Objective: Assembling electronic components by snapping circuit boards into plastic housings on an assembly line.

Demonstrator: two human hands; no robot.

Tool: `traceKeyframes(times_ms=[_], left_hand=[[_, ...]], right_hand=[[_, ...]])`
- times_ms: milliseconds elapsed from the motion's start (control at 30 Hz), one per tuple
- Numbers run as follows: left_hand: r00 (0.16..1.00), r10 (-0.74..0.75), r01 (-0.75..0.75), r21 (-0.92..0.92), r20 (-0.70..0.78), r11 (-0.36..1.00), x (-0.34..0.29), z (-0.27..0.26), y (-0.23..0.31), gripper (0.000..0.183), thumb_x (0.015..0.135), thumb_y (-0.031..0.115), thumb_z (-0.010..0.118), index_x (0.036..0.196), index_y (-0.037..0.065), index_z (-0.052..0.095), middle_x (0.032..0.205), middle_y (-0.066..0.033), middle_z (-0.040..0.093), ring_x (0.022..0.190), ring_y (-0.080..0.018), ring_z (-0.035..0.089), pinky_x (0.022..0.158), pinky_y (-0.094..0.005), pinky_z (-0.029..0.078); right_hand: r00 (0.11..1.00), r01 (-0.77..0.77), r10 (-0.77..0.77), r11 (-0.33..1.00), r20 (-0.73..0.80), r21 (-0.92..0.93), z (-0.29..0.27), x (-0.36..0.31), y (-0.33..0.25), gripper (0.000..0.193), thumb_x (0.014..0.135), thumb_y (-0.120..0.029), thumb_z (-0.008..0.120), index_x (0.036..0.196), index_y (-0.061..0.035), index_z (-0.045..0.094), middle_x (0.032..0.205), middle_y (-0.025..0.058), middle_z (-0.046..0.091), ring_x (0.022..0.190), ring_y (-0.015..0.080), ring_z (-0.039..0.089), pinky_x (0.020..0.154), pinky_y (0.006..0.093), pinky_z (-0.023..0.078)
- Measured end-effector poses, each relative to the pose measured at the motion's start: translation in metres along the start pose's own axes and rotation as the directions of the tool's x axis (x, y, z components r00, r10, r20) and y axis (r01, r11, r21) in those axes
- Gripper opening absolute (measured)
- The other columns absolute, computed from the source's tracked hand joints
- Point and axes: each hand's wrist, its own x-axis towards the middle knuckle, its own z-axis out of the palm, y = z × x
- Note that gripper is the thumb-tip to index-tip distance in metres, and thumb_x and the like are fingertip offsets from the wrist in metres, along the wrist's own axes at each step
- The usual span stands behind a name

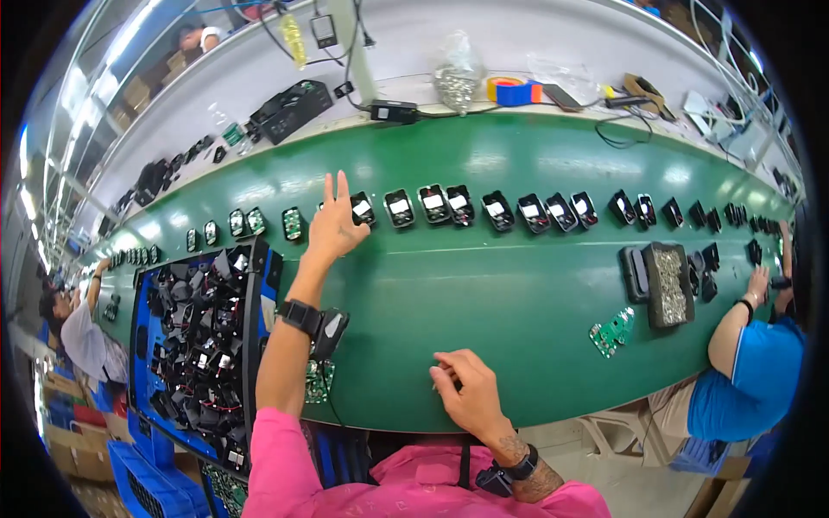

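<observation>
Left hand [338,226] wide: two fingers stretched straight out, thumb set well off to the side; what lies under the palm I can't see. Right hand [466,390] half curled, thumb against the bent forefinger; whether it pinches something small I cannot tell from here. Work surface: long green table [484,302], glossy, bent by my lens, with a row of open black cases running across its far half. The nearest case [363,209] sits just right of the left fingers, above the thumb; contact unclear. Blue tray [142,354], heaped with dark parts, stands left of the left forearm. Right side of table: loose green board [612,333], then a block [668,285] full of shiny bits. Back ledge carries a clear bag [458,78], tape rolls [515,91] and a bottle [230,128]. Strip lights upper left; a co-worker in blue [751,380] at right, another in a pale top [88,337] at left. Pose: left arm reaches far forward, palm down, wrist straight; right forearm slants inward from the lower edge, hand low over the near side.
</observation>
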Motion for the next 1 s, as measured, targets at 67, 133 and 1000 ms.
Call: traceKeyframes(times_ms=[67, 133, 1000], left_hand=[[0.986, -0.005, 0.008, -0.016, 0.169, 1.0, 0.001, 0.01, 0.005, 0.079, 0.075, 0.025, 0.078, 0.14, -0.006, 0.045, 0.14, -0.0286, 0.052, 0.122, -0.0436, 0.056, 0.101, -0.0456, 0.048], [0.995, 0.092, -0.087, -0.11, 0.04, 0.99, -0.004, 0.018, -0.02, 0.054, 0.071, 0.022, 0.081, 0.116, 0.001, 0.06, 0.112, -0.021, 0.065, 0.104, -0.0405, 0.061, 0.089, -0.0463, 0.05], [0.972, 0.07, 0.058, -0.518, 0.225, 0.854, -0.236, -0.045, 0.149, 0.094, 0.066, 0.013, 0.086, 0.147, 0.0, 0.04, 0.133, -0.0181, 0.059, 0.115, -0.0373, 0.059, 0.103, -0.0434, 0.046]], right_hand=[[0.999, 0.038, -0.038, 0.999, 0.026, -0.006, -0.003, -0.001, 0.004, 0.018, 0.092, -0.004, 0.068, 0.108, 0.0046, 0.068, 0.09, 0.0123, 0.066, 0.069, 0.0159, 0.067, 0.061, 0.0268, 0.055], [0.999, 0.032, -0.033, 0.999, 0.028, 0.038, -0.001, 0.002, 0.0, 0.018, 0.092, -0.005, 0.068, 0.108, 0.0045, 0.067, 0.089, 0.0119, 0.066, 0.069, 0.0155, 0.067, 0.062, 0.0267, 0.054], [0.909, -0.264, -0.15, 0.516, -0.389, -0.815, -0.186, -0.006, 0.02, 0.051, 0.084, -0.018, 0.077, 0.129, -0.0012, 0.059, 0.11, 0.019, 0.055, 0.104, 0.0374, 0.055, 0.091, 0.0452, 0.046]])
